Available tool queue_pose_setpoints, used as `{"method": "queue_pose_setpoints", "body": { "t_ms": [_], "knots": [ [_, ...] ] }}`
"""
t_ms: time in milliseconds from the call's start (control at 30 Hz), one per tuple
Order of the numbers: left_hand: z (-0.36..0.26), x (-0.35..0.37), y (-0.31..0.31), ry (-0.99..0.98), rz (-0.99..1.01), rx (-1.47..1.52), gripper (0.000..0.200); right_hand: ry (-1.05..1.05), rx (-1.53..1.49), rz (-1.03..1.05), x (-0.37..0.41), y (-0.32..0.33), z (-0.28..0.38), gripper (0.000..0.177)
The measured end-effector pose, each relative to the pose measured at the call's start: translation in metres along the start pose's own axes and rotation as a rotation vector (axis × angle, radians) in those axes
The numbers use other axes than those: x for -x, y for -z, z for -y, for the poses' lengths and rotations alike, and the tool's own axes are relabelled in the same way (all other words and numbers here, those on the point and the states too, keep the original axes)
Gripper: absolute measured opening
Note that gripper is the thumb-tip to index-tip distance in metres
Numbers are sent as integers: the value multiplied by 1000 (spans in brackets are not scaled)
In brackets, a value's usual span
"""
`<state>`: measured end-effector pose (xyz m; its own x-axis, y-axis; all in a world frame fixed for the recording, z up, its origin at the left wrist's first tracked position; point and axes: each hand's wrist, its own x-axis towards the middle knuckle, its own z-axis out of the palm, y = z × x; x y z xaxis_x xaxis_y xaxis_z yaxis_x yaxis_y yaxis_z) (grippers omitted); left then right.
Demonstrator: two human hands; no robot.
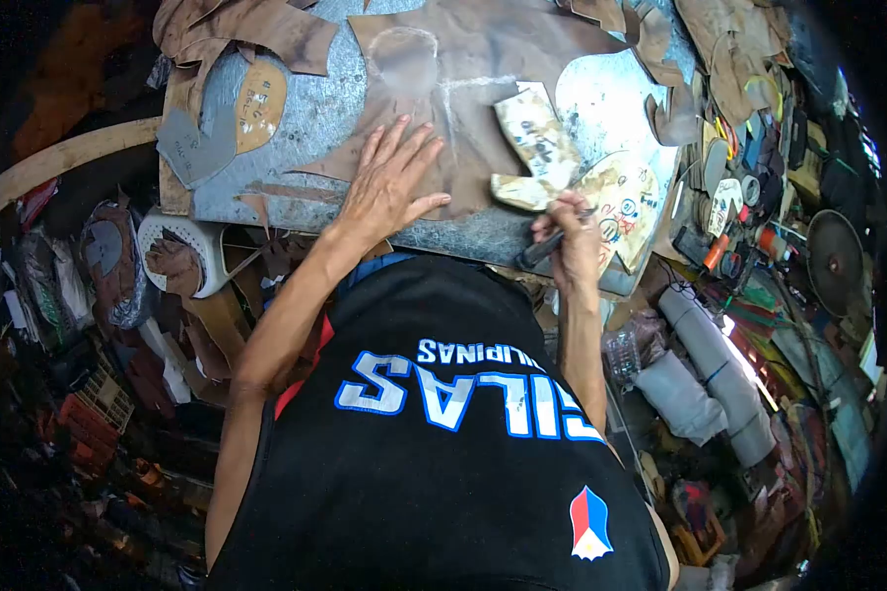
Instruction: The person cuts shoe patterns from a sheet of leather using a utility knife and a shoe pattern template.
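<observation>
My left hand (382,189) lies flat with its fingers spread on a large piece of brown leather (473,118). Pale chalk-like lines mark that leather. At the near right of the metal-topped table (315,108), my right hand (578,246) is closed around a dark-handled tool (539,252); its working end is too small to make out. Just beyond the right hand, a worn, curved cream pattern piece (540,143) rests on the leather. Beside that hand lies another cream pattern (625,197) with red and blue markings.
Leather scraps (276,34) and a tan pattern (262,106) with writing lie at the table's left. A white plastic stool (182,234) stands below. Tools and bottles crowd the right side, near a round dark fan-like object (836,264) and grey rolls (719,374).
</observation>
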<state>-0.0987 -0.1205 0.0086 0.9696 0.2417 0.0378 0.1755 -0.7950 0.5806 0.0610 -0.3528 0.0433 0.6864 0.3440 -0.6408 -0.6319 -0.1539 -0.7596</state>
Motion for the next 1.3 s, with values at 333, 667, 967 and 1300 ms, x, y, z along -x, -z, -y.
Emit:
{"method": "queue_pose_setpoints", "body": {
  "t_ms": [333,667,967,1300],
  "knots": [
    [15,0,12,-17,41,4,85,-189,-108,-2,20,-42,-36,13],
    [32,-27,15,-213,96,43,91,-150,-6,-23,33,-61,-51,16],
    [56,-61,10,-394,219,-44,95,-127,223,-50,35,-69,-52,17],
    [66,-64,12,-434,208,36,105,17,258,-172,47,-74,-51,51]
  ]
}}
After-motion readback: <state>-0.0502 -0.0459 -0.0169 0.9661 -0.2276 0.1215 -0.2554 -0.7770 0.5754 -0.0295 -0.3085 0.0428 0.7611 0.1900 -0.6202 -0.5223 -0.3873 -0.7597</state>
